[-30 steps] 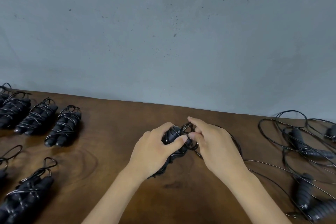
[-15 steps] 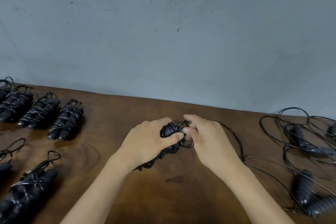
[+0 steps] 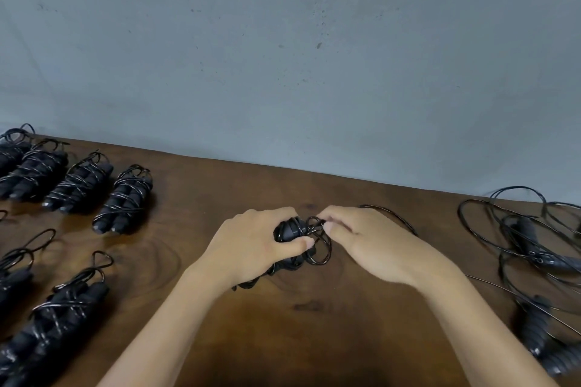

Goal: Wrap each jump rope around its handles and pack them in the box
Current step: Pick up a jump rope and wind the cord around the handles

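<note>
At the middle of the brown table (image 3: 314, 339), my left hand (image 3: 251, 248) grips a pair of black jump rope handles (image 3: 287, 229) with thin black cord wound round them. My right hand (image 3: 367, 239) pinches the cord (image 3: 320, 248) at the handles' far end, where it forms a few loose loops. A stretch of the same cord trails off behind my right hand. Most of the handles are hidden under my left palm. No box is in view.
Several wrapped jump ropes lie in rows on the left, the nearest to my hands a bundle (image 3: 124, 201) and another bundle (image 3: 59, 314). Unwrapped ropes (image 3: 531, 245) with loose cord and handles (image 3: 540, 339) sprawl on the right. A grey wall (image 3: 283, 56) backs the table.
My view has tilted and the hands sit a little lower and left. The right fingers have shifted along the cord at the handles' end; the left hand keeps its grip.
</note>
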`<state>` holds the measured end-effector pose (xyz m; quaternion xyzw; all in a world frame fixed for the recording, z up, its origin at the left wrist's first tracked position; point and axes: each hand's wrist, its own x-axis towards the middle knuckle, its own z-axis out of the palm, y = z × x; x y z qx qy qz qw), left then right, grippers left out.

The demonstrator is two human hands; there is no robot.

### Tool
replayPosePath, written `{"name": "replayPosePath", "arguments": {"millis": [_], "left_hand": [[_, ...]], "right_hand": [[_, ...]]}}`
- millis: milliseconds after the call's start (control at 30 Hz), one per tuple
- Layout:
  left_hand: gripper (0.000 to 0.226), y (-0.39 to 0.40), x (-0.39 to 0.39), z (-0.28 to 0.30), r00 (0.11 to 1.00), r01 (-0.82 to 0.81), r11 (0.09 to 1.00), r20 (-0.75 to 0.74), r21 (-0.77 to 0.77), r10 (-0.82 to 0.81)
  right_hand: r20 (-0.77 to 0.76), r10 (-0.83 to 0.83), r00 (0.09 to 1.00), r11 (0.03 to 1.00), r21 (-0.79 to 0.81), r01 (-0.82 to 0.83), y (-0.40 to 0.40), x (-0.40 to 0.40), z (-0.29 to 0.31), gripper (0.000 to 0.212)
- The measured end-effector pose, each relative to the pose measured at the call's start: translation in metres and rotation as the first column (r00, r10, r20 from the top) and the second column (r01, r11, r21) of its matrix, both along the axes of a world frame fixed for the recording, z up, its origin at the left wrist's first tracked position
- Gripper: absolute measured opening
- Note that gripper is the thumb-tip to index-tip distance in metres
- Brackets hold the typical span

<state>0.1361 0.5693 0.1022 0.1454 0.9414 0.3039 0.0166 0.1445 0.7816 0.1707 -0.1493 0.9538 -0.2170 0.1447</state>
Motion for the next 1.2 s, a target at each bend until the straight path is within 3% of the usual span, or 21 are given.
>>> {"name": "replayPosePath", "arguments": {"millis": [133,333,433,533,633,767,867,1000,1200], "left_hand": [[0.037,0.001,-0.002,0.002,1.000,0.013,0.999,-0.009,-0.041,-0.014],[0.038,0.000,-0.002,0.002,0.999,0.048,0.986,-0.011,-0.161,-0.051],[0.037,-0.004,-0.004,0.003,0.999,0.034,0.991,-0.016,-0.130,-0.037],[0.034,-0.009,-0.005,0.005,0.999,0.050,0.998,0.014,-0.040,-0.050],[0.030,-0.010,-0.004,0.003,0.996,0.070,0.996,0.044,0.053,-0.072],[0.026,-0.014,-0.002,-0.004,0.993,0.066,0.978,0.081,0.197,-0.084],[0.031,-0.023,0.000,-0.008,0.987,0.034,0.933,0.137,0.359,-0.089],[0.036,-0.034,0.002,-0.017,0.983,0.002,0.894,0.162,0.447,-0.083],[0.045,-0.051,0.006,-0.032,0.967,-0.112,0.870,0.256,0.480,-0.017]], "right_hand": [[0.050,-0.072,0.996,0.985,-0.155,0.079,-0.001,-0.015,-0.002,0.047],[0.061,-0.124,0.990,0.966,-0.221,0.135,-0.008,-0.032,-0.013,0.012],[0.140,-0.136,0.981,0.915,-0.362,0.179,-0.013,-0.031,-0.017,0.013],[0.277,-0.184,0.943,0.760,-0.569,0.316,-0.012,-0.034,-0.030,0.016],[0.431,-0.227,0.873,0.493,-0.722,0.485,-0.014,-0.038,-0.038,0.018],[0.539,-0.243,0.807,0.250,-0.769,0.589,-0.012,-0.042,-0.042,0.018],[0.579,-0.271,0.769,0.136,-0.768,0.626,-0.005,-0.049,-0.043,0.015],[0.542,-0.275,0.794,0.154,-0.790,0.593,-0.013,-0.050,-0.052,0.015],[0.493,-0.215,0.843,0.382,-0.752,0.537,-0.020,-0.050,-0.059,0.023]]}}
